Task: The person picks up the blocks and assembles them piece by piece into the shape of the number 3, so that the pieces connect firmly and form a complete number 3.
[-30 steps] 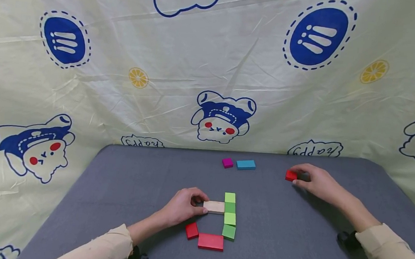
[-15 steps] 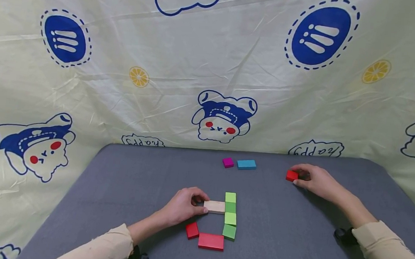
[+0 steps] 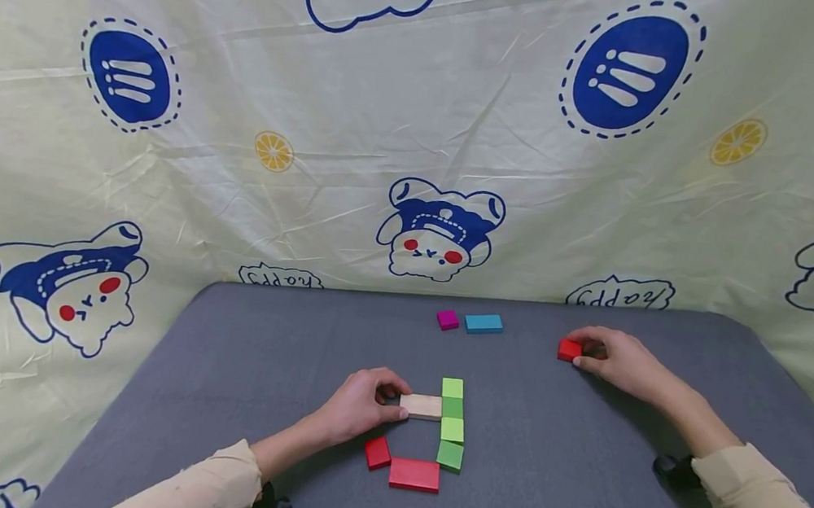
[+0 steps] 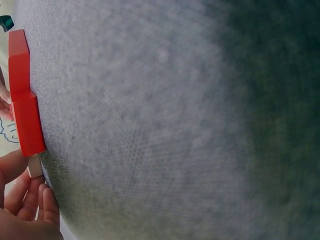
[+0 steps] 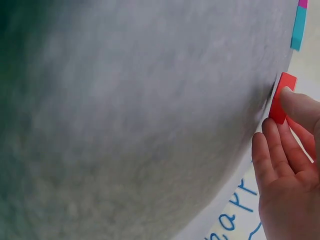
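Note:
Between thumb and fingers my left hand grips the left end of a pale wooden block, whose other end meets a column of green blocks. Below it lie a small red block and a longer red block, angled against each other. Farther off at the right, my right hand pinches another red block; in the right wrist view the thumb lies over this red block. The left wrist view shows the left hand at the wooden block, partly behind the red ones.
A magenta block and a blue block lie near the back edge of the grey table. Behind the table hangs a printed cloth with cartoon figures.
My right hand has shifted slightly toward me and to the left with the red block. The left hand keeps its grip on the wooden block, and the other blocks stay put.

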A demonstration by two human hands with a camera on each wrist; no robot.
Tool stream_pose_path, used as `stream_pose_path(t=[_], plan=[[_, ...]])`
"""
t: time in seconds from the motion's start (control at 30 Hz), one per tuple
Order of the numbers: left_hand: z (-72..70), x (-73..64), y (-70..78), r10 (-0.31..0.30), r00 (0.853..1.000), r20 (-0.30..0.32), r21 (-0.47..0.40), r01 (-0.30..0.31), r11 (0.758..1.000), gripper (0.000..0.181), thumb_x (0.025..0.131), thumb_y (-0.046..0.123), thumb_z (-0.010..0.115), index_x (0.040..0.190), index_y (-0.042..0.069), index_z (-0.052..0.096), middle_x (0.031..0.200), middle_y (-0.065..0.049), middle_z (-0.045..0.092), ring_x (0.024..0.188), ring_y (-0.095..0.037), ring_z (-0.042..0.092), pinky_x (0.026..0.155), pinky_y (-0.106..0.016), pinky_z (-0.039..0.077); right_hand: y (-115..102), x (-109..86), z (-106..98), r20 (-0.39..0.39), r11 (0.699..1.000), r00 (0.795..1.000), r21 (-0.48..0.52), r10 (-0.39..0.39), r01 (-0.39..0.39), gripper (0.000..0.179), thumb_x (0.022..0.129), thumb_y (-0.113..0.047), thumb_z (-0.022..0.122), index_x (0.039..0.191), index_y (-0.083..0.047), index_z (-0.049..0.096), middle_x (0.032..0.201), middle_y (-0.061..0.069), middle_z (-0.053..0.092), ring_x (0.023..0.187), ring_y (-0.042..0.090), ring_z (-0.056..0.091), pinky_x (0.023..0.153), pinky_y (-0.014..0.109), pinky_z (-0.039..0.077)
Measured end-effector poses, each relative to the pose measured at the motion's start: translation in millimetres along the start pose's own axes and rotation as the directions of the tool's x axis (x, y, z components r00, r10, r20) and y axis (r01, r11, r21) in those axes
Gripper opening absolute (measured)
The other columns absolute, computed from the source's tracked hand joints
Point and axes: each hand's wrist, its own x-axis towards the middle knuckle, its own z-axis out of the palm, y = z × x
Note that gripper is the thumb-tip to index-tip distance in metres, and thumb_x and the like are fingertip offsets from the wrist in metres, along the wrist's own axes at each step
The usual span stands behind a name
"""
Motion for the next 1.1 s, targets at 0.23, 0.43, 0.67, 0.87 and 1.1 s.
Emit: stream_pose_path(t=[0.23,0.43,0.67,0.87,1.1], plan=[[0.7,-0.3,0.1,0.002,1.000,-0.003,0.004,-0.002,1.000,0.021,0.086,0.011,0.076,0.107,0.013,0.073,0.097,0.002,0.062,0.087,-0.016,0.057,0.077,-0.027,0.049,-17.4,-2.1,3.0,-0.004,0.998,0.998,-0.013,-0.063,0.063,0.037,0.090,-0.012,0.072,0.125,-0.001,0.062,0.115,0.016,0.064,0.095,0.031,0.064,0.084,0.052,0.049],[0.3,-0.6,1.0,-0.001,1.000,-0.002,0.002,0.001,1.000,0.021,0.086,0.011,0.076,0.107,0.012,0.073,0.097,0.002,0.062,0.087,-0.016,0.057,0.077,-0.027,0.049,-35.9,-1.5,3.6,0.013,0.995,0.995,-0.023,-0.095,0.096,0.038,0.089,-0.009,0.072,0.126,-0.003,0.062,0.117,0.014,0.063,0.093,0.026,0.065,0.081,0.047,0.051],[-0.1,-0.4,1.4,0.002,1.000,-0.004,0.001,-0.002,1.000,0.021,0.086,0.010,0.076,0.107,0.012,0.073,0.097,0.002,0.062,0.087,-0.016,0.057,0.077,-0.027,0.049,-54.1,3.5,7.6,0.035,0.992,0.991,-0.010,-0.127,0.128,0.037,0.089,-0.006,0.071,0.125,-0.003,0.062,0.118,0.013,0.062,0.095,0.027,0.064,0.082,0.048,0.051],[-0.5,-1.3,1.9,-0.001,1.000,-0.005,-0.003,0.001,1.000,0.021,0.086,0.010,0.076,0.107,0.011,0.073,0.097,0.001,0.062,0.087,-0.016,0.057,0.077,-0.027,0.049,-65.3,10.0,17.0,0.047,0.989,0.988,-0.003,-0.145,0.145,0.037,0.089,-0.005,0.070,0.125,-0.004,0.062,0.120,0.013,0.062,0.099,0.029,0.063,0.085,0.049,0.050],[-0.5,-0.6,1.4,0.002,1.000,-0.005,-0.004,-0.002,1.000,0.021,0.086,0.011,0.076,0.107,0.011,0.073,0.097,0.001,0.063,0.087,-0.015,0.057,0.077,-0.027,0.049,-73.0,16.8,29.3,0.057,0.989,0.987,0.000,-0.148,0.148,0.037,0.089,-0.004,0.069,0.125,-0.006,0.063,0.120,0.010,0.062,0.103,0.028,0.061,0.088,0.050,0.049]])
